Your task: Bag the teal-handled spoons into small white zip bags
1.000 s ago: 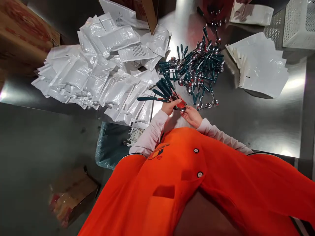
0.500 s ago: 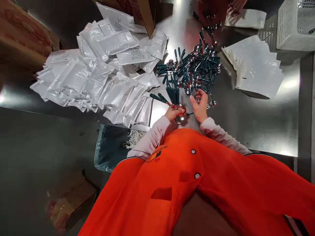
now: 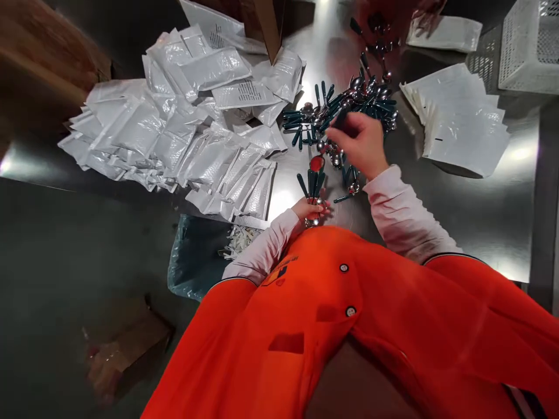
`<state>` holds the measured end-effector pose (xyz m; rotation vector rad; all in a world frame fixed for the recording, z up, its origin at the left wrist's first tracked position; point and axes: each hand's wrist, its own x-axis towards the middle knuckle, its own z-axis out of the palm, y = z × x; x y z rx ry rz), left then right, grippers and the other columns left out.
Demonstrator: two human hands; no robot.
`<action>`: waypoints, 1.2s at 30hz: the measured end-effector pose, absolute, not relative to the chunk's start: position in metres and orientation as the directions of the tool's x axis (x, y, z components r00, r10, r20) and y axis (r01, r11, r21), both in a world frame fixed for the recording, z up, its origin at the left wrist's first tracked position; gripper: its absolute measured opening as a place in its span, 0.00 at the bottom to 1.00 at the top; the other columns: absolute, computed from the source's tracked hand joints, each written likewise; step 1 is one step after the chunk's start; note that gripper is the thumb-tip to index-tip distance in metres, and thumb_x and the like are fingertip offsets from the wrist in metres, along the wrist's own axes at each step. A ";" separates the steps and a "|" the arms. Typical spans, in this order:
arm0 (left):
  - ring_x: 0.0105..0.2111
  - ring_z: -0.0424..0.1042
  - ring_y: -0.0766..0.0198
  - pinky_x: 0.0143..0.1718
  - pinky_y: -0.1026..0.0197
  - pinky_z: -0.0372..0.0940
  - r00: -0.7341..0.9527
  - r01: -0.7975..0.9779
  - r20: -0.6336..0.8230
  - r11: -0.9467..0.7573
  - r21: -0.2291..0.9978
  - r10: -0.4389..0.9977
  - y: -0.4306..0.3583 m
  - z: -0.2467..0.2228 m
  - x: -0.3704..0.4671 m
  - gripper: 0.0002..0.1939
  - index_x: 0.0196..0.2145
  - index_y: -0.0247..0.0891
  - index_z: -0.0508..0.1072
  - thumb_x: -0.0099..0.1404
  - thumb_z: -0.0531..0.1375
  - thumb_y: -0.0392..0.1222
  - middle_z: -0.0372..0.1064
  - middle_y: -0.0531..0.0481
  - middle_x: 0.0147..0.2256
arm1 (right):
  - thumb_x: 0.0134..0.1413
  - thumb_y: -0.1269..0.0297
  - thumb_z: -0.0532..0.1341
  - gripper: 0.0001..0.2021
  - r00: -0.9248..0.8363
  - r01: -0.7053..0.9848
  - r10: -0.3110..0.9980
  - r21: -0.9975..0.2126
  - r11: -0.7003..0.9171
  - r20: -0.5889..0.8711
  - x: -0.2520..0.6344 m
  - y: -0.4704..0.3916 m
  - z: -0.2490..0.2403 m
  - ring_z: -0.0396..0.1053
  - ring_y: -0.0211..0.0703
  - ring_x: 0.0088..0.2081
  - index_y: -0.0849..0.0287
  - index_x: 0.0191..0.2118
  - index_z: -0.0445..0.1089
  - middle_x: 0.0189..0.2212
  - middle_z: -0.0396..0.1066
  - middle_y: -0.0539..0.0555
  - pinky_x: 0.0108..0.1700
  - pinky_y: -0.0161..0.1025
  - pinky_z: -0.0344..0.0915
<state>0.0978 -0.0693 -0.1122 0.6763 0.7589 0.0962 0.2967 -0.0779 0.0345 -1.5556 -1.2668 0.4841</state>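
Observation:
My left hand (image 3: 307,209) is closed around a bunch of spoons (image 3: 313,184) near the table's front edge. Their dark green handles point away from me, and the metal bowls show below my fingers. Over the spoon pile (image 3: 334,110) is my right hand (image 3: 363,144), thumb and fingers pinched on a dark spoon handle (image 3: 341,116), slightly blurred. Just beyond the bunch, a spoon bowl (image 3: 317,163) shines red. My right hand covers part of the pile. A few loose spoons (image 3: 351,187) lie between my hands.
White padded packets (image 3: 174,128) are heaped at the left beside a cardboard box (image 3: 267,26). Flat white bags (image 3: 465,125) are fanned out at the right, near a white plastic basket (image 3: 526,58). Another person's hand (image 3: 430,14) touches a white stack (image 3: 445,34) at the far side.
My right hand has moved away from me and up over the pile, now with a spoon handle. The bunch in my left hand has come together and shifted slightly nearer.

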 end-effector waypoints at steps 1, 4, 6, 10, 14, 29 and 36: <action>0.34 0.81 0.55 0.36 0.59 0.71 0.732 0.142 -0.601 0.791 0.596 0.321 -0.067 -0.114 0.096 0.39 0.57 0.36 0.72 0.46 0.73 0.27 0.80 0.42 0.40 | 0.55 0.52 0.70 0.15 0.386 0.421 0.887 -0.904 0.075 0.254 0.305 -0.081 0.036 0.72 0.44 0.38 0.60 0.38 0.76 0.30 0.71 0.50 0.44 0.46 0.70; 0.32 0.80 0.57 0.35 0.59 0.71 0.730 0.087 -0.585 0.800 0.594 0.355 -0.060 -0.115 0.096 0.35 0.55 0.35 0.74 0.48 0.72 0.29 0.81 0.43 0.39 | 0.47 0.56 0.76 0.15 0.401 0.229 0.912 -0.973 -0.009 0.086 0.320 -0.095 0.028 0.72 0.42 0.33 0.60 0.32 0.74 0.25 0.70 0.48 0.37 0.43 0.74; 0.32 0.80 0.58 0.35 0.58 0.72 0.722 0.054 -0.579 0.803 0.594 0.379 -0.053 -0.112 0.100 0.32 0.53 0.36 0.74 0.49 0.70 0.29 0.80 0.45 0.37 | 0.44 0.56 0.77 0.16 0.405 0.101 0.914 -0.993 -0.064 -0.018 0.315 -0.105 0.012 0.72 0.41 0.30 0.59 0.31 0.73 0.24 0.71 0.48 0.32 0.40 0.75; 0.36 0.81 0.52 0.42 0.52 0.74 0.753 0.079 -0.593 0.854 0.514 0.287 -0.040 -0.104 0.107 0.21 0.47 0.31 0.76 0.52 0.65 0.32 0.80 0.42 0.36 | 0.38 0.54 0.78 0.18 0.303 -0.022 0.932 -0.979 -0.201 -0.198 0.279 -0.111 -0.027 0.71 0.42 0.24 0.58 0.27 0.73 0.21 0.71 0.48 0.25 0.40 0.73; 0.38 0.81 0.46 0.40 0.51 0.74 0.800 0.102 -0.559 0.869 0.484 0.218 -0.038 -0.100 0.108 0.14 0.38 0.30 0.76 0.53 0.64 0.39 0.79 0.40 0.32 | 0.36 0.53 0.78 0.20 0.340 0.093 0.897 -0.939 -0.330 -0.282 0.253 -0.105 -0.049 0.72 0.45 0.25 0.58 0.21 0.69 0.18 0.69 0.49 0.30 0.42 0.71; 0.31 0.81 0.56 0.37 0.57 0.74 0.756 0.190 -0.580 0.747 0.638 0.303 -0.049 -0.114 0.114 0.24 0.49 0.27 0.78 0.53 0.68 0.34 0.81 0.40 0.36 | 0.52 0.63 0.67 0.08 0.190 0.582 0.946 -0.746 -0.324 -0.262 0.262 -0.140 -0.067 0.73 0.46 0.35 0.62 0.34 0.79 0.32 0.79 0.55 0.40 0.38 0.65; 0.24 0.77 0.59 0.32 0.59 0.73 0.670 0.171 -0.677 0.824 0.541 0.305 -0.060 -0.119 0.109 0.18 0.45 0.25 0.77 0.56 0.62 0.33 0.77 0.46 0.25 | 0.50 0.63 0.69 0.08 0.102 0.748 0.948 -0.605 -0.273 -0.301 0.254 -0.131 -0.061 0.72 0.50 0.41 0.63 0.33 0.77 0.37 0.77 0.60 0.41 0.38 0.64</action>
